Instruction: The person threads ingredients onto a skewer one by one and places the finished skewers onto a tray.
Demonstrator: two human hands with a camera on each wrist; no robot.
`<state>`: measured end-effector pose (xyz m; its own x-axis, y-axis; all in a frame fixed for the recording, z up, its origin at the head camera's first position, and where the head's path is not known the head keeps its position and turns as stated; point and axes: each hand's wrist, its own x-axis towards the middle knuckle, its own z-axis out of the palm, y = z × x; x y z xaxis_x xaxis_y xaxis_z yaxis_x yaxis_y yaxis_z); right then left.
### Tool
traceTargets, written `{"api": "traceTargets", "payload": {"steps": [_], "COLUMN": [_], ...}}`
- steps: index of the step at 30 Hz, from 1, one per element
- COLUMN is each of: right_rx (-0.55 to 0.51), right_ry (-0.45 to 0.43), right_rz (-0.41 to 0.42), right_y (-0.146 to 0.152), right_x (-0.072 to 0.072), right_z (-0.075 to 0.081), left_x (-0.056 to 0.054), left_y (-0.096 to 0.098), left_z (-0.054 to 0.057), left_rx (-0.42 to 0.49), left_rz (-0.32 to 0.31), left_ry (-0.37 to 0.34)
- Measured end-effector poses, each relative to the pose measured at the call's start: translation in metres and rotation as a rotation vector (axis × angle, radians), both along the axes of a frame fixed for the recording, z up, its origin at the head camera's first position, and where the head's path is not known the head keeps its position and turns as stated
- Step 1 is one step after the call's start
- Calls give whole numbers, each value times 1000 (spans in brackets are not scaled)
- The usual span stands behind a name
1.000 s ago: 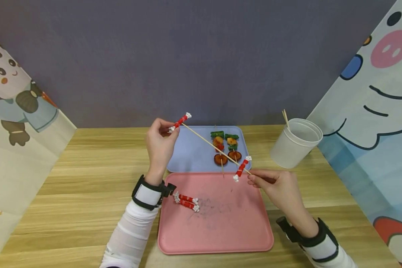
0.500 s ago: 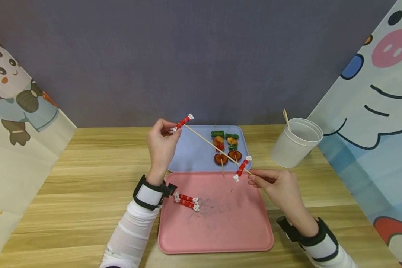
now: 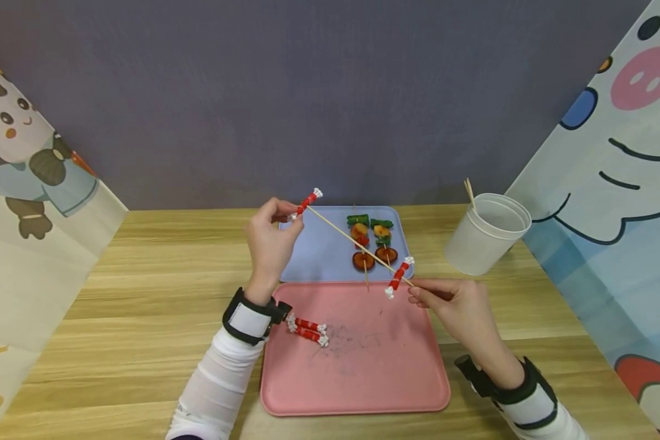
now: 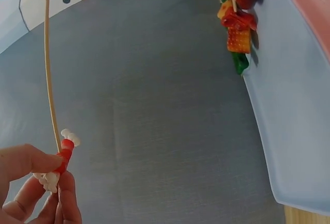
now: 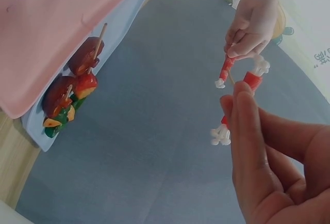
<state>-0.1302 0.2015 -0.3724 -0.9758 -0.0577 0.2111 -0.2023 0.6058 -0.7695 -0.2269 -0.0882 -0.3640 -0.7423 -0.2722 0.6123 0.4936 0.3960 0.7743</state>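
Note:
My left hand [image 3: 271, 247] pinches a red piece with frilled white ends [image 3: 309, 200] between thumb and fingers, over the blue tray. A thin bamboo skewer [image 3: 348, 236] slants from it down to my right hand [image 3: 462, 305], whose thumb and fingertips pinch the near end. Just ahead of those fingertips, a second red piece [image 3: 399, 277] sits crosswise on the skewer. In the left wrist view the skewer [image 4: 49, 74] meets the red piece [image 4: 66, 154] near the fingertips; whether it passes through cannot be seen. Two similar red pieces [image 3: 308, 330] lie side by side on the pink tray [image 3: 385, 373].
On the blue tray [image 3: 313, 256] lie two skewers of assorted food pieces [image 3: 360, 235], toward its right side. A white bucket [image 3: 481, 238] with a few sticks [image 3: 469, 192] stands at the right. A grey wall [image 3: 330, 104] rises behind the wooden table [image 3: 132, 293].
My left hand and its red piece have shifted slightly right and down. The right hand stays almost where it was, still holding the skewer.

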Motion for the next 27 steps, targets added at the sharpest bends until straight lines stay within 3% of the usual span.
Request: {"api": "traceTargets", "payload": {"steps": [6, 13, 21, 27], "right_rx": [31, 48, -58, -42], "right_ry": [23, 52, -21, -10], "right_rz": [7, 4, 41, 27], "right_y": [0, 1, -5, -3], "right_x": [0, 0, 1, 1], "right_z": [-1, -1, -2, -2], "left_x": [1, 1, 8, 13], "left_y": [0, 1, 21, 31], "left_z": [-1, -2, -7, -11], "left_rx": [-93, -127, -212, -253], "left_rz": [22, 30, -113, -134], "left_ry": [3, -19, -86, -80]}}
